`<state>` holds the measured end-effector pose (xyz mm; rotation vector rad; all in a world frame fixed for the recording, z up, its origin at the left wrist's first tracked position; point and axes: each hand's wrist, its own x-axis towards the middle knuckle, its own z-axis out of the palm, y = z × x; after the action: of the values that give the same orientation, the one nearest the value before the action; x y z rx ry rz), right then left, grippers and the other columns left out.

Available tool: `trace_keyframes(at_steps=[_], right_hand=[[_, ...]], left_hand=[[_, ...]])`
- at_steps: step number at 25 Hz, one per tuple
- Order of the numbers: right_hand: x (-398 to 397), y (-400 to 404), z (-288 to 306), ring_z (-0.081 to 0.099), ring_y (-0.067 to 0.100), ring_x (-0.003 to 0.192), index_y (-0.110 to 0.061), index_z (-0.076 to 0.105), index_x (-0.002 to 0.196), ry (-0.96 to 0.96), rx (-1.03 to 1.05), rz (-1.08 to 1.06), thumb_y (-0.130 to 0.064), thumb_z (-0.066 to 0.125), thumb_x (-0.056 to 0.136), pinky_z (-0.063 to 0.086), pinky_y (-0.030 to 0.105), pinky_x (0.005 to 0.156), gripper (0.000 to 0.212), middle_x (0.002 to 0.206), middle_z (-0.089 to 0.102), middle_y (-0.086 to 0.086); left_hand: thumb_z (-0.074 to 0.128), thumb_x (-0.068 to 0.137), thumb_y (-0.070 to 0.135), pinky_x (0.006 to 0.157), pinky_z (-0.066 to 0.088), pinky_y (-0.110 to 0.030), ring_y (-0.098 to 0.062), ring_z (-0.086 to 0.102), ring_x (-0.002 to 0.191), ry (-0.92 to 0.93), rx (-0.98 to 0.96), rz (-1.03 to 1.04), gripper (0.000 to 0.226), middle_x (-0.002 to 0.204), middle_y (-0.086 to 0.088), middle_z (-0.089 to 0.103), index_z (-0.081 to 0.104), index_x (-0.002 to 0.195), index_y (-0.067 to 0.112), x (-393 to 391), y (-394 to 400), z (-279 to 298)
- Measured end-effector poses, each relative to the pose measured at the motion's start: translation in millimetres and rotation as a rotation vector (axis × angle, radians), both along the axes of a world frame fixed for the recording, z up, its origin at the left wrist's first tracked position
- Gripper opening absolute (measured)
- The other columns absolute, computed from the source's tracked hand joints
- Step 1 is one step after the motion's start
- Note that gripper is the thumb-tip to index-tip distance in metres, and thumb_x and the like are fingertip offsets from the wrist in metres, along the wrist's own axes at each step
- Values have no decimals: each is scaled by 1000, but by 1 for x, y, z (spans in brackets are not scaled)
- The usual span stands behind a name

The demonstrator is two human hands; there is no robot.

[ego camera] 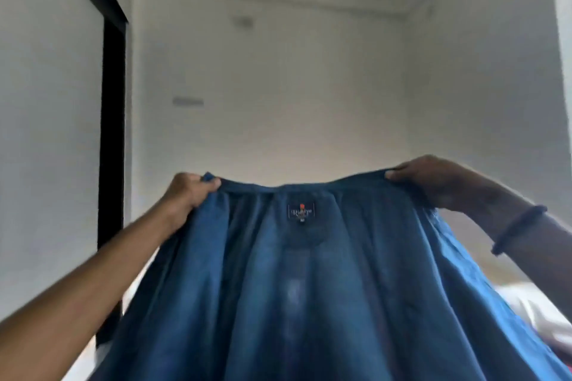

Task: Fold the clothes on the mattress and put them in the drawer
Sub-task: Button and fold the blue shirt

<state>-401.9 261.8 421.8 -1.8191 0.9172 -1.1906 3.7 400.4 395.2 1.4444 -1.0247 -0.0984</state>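
Overhead, in the head view, a blue garment (309, 288) is held up by its top edge and spread wide in front of a white wall (263, 86). Its left corner is gripped by the left hand (188, 192), fingers curled round the cloth. Its right corner is pinched by the right hand (424, 176), whose wrist carries a dark bangle (517, 229). A small dark label (301, 211) is seen just under the middle of the edge. A black frame (113, 120) stands at the left.

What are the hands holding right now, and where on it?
Left hand and right hand each grip a top corner of the blue garment, spread between them.
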Motion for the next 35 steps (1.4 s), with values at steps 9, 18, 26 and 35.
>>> trace_keyframes(at_steps=[9,18,26,35], right_hand=[[74,-203,-393,71,29,79,2,77,92,569,481,-104,-15,71,94,62,44,80,17,88,76,20],[147,-311,-621,67,41,104,-17,70,109,762,210,-535,-44,61,96,51,42,83,31,109,72,17],[122,-201,-550,62,34,84,-16,71,84,667,-138,-428,-34,66,90,50,40,70,19,83,66,9],[134,-138,-588,72,14,57,-12,65,80,131,539,-207,-23,78,90,62,39,64,20,63,72,1]], left_hand=[[63,67,53,62,38,-33,-19,53,61,145,516,60,47,59,0,57,67,67,6,60,-150,-385],[75,87,48,75,52,-40,-39,71,93,-74,767,293,35,92,-18,75,75,87,13,84,-326,-588],[86,76,29,76,53,-39,-26,65,76,-396,441,171,14,80,-1,69,77,82,22,1,-255,-528],[85,79,25,67,56,-34,-6,64,58,-76,569,-73,13,66,13,68,73,83,24,-106,-224,-568]])
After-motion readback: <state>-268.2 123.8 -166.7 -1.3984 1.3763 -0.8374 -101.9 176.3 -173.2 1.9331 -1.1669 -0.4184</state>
